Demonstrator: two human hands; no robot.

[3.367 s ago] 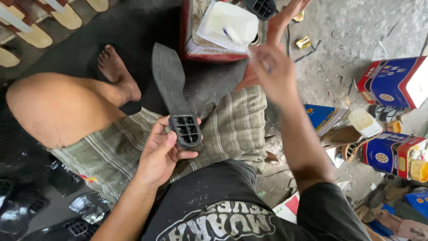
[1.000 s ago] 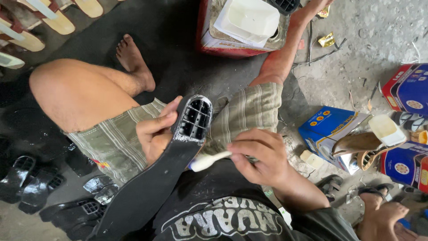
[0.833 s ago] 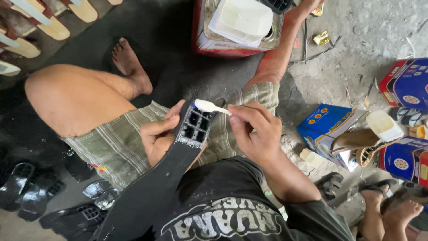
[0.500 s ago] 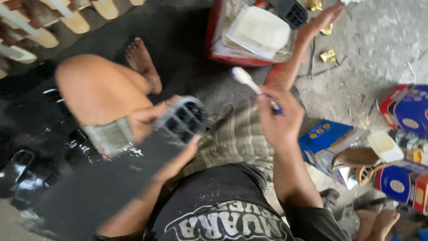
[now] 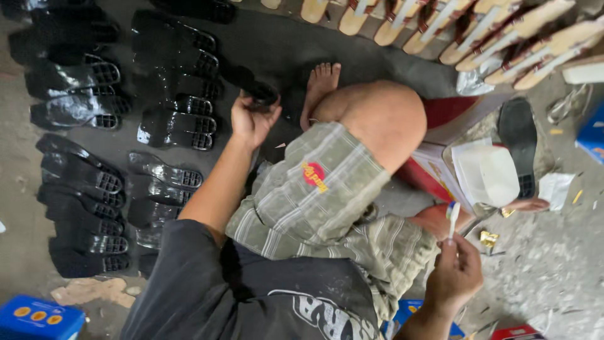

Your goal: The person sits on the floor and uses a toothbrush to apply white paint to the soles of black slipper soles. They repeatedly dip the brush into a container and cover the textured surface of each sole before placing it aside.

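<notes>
1. A black sole (image 5: 251,88) was gripped in the closed fingers of the left hand (image 5: 251,119), at the floor beside the bare foot (image 5: 321,85).
2. Rows of black soles (image 5: 126,126) were laid out on the floor near it.
3. A white brush (image 5: 453,217) was pinched upright in the right hand (image 5: 456,277), just below a white tub (image 5: 487,173).

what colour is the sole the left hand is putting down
Black and glossy, like the other soles laid out on the floor. The sole under the left hand shows best in the head view.
</notes>
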